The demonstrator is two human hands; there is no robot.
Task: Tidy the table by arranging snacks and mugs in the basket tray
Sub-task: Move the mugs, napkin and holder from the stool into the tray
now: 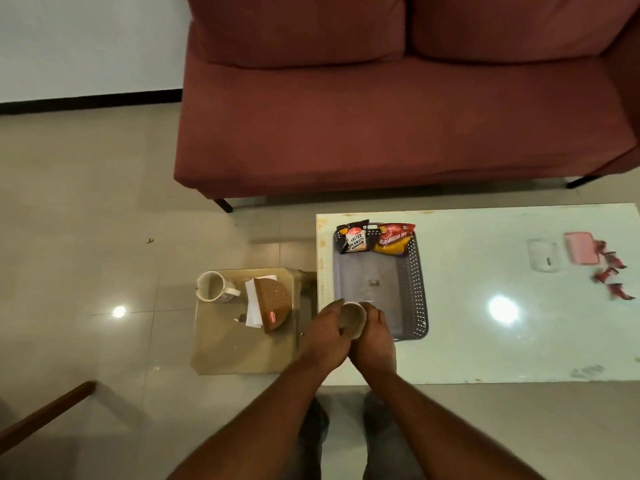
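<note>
A grey perforated basket tray (417, 292) sits at the left end of the white table (485, 341). At its far end lie a salted peanuts pack (355, 238) and a red and yellow sev pack (393, 239). My left hand (323, 336) and my right hand (374, 337) together hold a pale mug (353, 317), tilted, over the tray's near left corner. A second mug (213, 286) stands on the low glass side table (239, 348), beside a brown snack pack (272, 304) lying on white paper (252, 299).
Several small red wrappers (611, 275), a pink case (581, 252) and a clear case (543, 254) lie at the table's right end. A maroon sofa (398, 116) stands beyond the table. A wooden bar (45, 415) crosses the lower left floor.
</note>
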